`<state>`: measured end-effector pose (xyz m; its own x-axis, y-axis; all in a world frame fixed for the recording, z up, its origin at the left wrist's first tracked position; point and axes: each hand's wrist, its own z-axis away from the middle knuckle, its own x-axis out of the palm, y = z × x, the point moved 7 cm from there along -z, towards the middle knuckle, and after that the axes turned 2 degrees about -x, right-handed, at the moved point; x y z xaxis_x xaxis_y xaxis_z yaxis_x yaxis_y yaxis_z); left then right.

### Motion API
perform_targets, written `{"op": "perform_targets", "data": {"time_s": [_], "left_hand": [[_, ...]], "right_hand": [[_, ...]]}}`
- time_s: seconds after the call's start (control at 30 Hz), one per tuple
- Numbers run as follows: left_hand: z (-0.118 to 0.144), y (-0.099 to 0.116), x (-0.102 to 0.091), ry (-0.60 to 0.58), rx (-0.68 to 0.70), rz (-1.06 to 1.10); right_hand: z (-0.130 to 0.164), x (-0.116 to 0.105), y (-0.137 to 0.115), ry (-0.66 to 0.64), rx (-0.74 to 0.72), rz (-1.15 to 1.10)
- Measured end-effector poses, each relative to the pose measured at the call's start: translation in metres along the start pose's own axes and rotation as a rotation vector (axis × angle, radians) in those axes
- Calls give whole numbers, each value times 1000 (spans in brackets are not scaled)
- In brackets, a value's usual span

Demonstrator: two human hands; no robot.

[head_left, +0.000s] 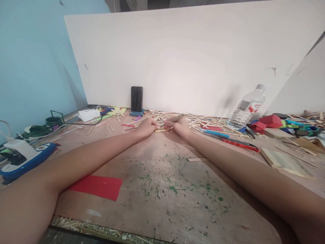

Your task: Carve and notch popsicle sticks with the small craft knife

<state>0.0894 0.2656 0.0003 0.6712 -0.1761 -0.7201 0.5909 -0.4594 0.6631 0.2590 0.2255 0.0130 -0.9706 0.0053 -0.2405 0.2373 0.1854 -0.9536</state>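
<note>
Both arms reach forward over the worn wooden table, and the hands nearly meet near its far side. My left hand is closed, with fingertips pinching the left end of a short yellowish wooden stick. My right hand is closed around a thin brown pen-like tool, which slants up and to the right above the knuckles. That tool's tip is too small to make out. The right fingertips are close to the stick; whether they touch it I cannot tell. Many loose wooden sticks lie behind the hands.
A black phone stands upright before the white board. To the right are a water bottle, a blue pen and a red-black cutter. Red paper lies near the left forearm, with a blue power strip further left.
</note>
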Motion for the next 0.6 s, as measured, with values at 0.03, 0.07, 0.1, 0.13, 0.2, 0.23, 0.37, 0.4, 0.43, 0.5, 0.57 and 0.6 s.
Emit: {"op": "perform_targets", "data": {"time_s": [0.03, 0.07, 0.1, 0.13, 0.2, 0.23, 0.37, 0.4, 0.43, 0.5, 0.57, 0.6], "left_hand": [[0, 0, 0, -1, 0, -2], [0, 0, 0, -2, 0, -3], [0, 0, 0, -3, 0, -3], [0, 0, 0, -3, 0, -3], [1, 0, 0, -3, -1, -1], [1, 0, 0, -3, -2, -1], [2, 2, -1, -2, -4, -2], [3, 3, -1, -2, -3, -5], [3, 3, -1, -4, -3, -8], [4, 4, 0, -8, -4, -18], [4, 5, -1, -10, -5, -28], [4, 5, -1, -10, -6, -32]], "right_hand": [[0, 0, 0, -2, 0, -4], [0, 1, 0, -3, -1, -8], [1, 1, -1, -6, -2, -14], [1, 1, -1, -7, -2, -20], [1, 1, -1, -8, 1, -31], [1, 1, -1, -6, 6, -35], [0, -2, 1, 3, 38, -41], [0, -3, 1, 7, 46, -40], [-1, -4, 2, 12, 54, -38], [-2, -6, 2, 27, 63, -36], [-2, -8, 3, 47, 64, -34], [-2, -8, 3, 53, 61, -34]]}}
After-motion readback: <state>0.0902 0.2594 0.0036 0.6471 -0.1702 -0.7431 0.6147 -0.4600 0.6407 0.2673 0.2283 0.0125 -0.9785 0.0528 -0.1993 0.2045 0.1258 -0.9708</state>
